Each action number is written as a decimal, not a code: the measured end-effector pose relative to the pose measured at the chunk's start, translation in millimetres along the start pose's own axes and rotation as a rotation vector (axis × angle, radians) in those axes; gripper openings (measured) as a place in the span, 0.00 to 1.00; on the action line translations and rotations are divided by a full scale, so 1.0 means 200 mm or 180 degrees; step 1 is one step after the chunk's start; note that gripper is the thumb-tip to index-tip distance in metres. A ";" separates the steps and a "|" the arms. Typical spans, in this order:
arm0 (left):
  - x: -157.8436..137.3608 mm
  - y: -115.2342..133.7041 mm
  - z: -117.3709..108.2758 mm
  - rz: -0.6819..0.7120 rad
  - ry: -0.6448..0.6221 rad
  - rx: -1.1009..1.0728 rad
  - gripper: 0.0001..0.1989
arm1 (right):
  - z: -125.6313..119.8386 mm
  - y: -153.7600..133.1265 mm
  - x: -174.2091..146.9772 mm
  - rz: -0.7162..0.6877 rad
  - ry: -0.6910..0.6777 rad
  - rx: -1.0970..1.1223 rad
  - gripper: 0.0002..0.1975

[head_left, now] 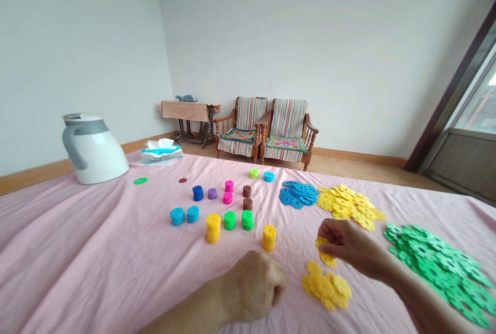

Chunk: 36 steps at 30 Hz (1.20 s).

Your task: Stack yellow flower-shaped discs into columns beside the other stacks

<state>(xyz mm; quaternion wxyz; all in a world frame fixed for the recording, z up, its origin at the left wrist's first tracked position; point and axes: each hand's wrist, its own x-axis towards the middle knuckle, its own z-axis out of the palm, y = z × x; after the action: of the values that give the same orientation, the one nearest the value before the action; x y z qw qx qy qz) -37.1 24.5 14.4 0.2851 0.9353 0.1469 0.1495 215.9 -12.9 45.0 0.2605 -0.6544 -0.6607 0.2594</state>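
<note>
My left hand (253, 287) is curled into a fist low over the pink cloth, and whatever its fingers may hold is hidden. Thumb and fingers of my right hand (346, 245) pinch a yellow snowflake disc (327, 260), a flat plastic piece with notched edges. Just below it lies a small loose pile of yellow snowflake discs (327, 287). One yellow stack (269, 238) stands beyond my left fist, and a taller yellow stack (213, 228) is farther left. Two green stacks (247, 220) stand between them.
Larger piles of blue discs (298, 194), yellow discs (349, 205) and green discs (437, 267) lie on the right. Several small coloured stacks, including dark blue (197, 193), occupy the middle. A white jug (101, 153) and tissue box (161, 154) stand at the back left.
</note>
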 end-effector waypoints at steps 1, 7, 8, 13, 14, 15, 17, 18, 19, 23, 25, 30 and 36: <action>0.00 0.00 0.00 0.0003 0.0002 -0.0003 0.09 | 0.03 -0.02 0.01 -0.0045 0.0053 0.0094 0.02; 0.00 0.00 0.00 0.0013 0.0013 0.0024 0.09 | 0.17 -0.11 0.04 -0.0324 0.0455 -0.0054 0.04; 0.00 -0.01 0.00 0.0011 0.0007 0.0023 0.09 | 0.17 -0.11 0.04 -0.0324 0.0427 -0.0134 0.04; 0.01 -0.01 0.01 0.0046 -0.0042 0.0083 0.10 | 0.16 -0.08 0.03 -0.0263 0.0319 -0.0380 0.05; 0.01 -0.01 0.01 0.0078 -0.0025 0.0121 0.10 | 0.16 -0.08 0.03 -0.0243 0.0326 -0.0371 0.06; 0.01 0.00 0.00 0.0092 0.0030 0.0163 0.10 | 0.15 -0.09 0.03 -0.0213 0.0320 -0.0305 0.05; 0.02 0.01 0.00 0.0043 0.0255 0.0221 0.10 | 0.16 -0.11 0.03 -0.0145 0.0227 0.0025 0.04; 0.02 0.02 -0.01 -0.0027 0.0426 0.0228 0.11 | 0.16 -0.12 0.03 -0.0122 0.0146 0.0247 0.03; 0.02 0.03 -0.02 -0.0120 0.0612 0.0219 0.11 | 0.16 -0.14 0.02 -0.0110 0.0040 0.0474 0.03; 0.03 0.07 -0.04 -0.0594 0.1202 -0.0052 0.12 | 0.20 -0.19 0.00 -0.0127 -0.0335 0.1172 0.01; 0.03 0.09 -0.05 -0.0791 0.1327 -0.0323 0.11 | 0.22 -0.21 -0.01 -0.0126 -0.0508 0.1432 0.00; 0.04 0.10 -0.04 -0.0899 0.1239 -0.0738 0.08 | 0.25 -0.22 0.00 -0.0153 -0.0688 0.1708 0.04; 0.04 0.10 -0.03 -0.0863 0.1201 -0.0802 0.05 | 0.27 -0.23 -0.01 -0.0042 -0.0708 0.1770 0.08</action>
<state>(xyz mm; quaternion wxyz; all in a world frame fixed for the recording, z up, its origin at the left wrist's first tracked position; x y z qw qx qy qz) -28.4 14.5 32.3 0.3842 0.8199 0.3016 0.2987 144.5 -14.9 36.9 0.3575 -0.5212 -0.5930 0.4989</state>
